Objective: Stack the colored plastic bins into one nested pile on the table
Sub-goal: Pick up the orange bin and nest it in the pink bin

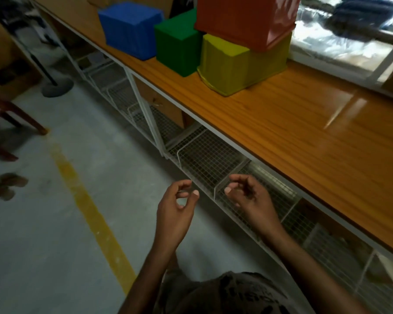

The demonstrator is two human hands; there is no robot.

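4 bins in view, all at the top of the frame on the wooden table (293,123): 1 blue bin (132,30), 1 green bin (177,44), 1 yellow bin (238,62), 1 orange bin (243,21). All look bottom-up. Orange sits on top of yellow, so that's a stack of 2. Green stands just left of yellow and looks to touch it. Blue is left of green with a small gap.

2 hands, lower middle of the frame, off the table, over the wire baskets (204,155) below its edge. Left hand (177,207): fingers loosely curled, holding nothing. Right hand (247,196): same, loosely curled, nothing in it. Both are well apart from the bins.

Floor at the left: 1 yellow painted line (89,209), 1 dark wooden chair leg (16,114).
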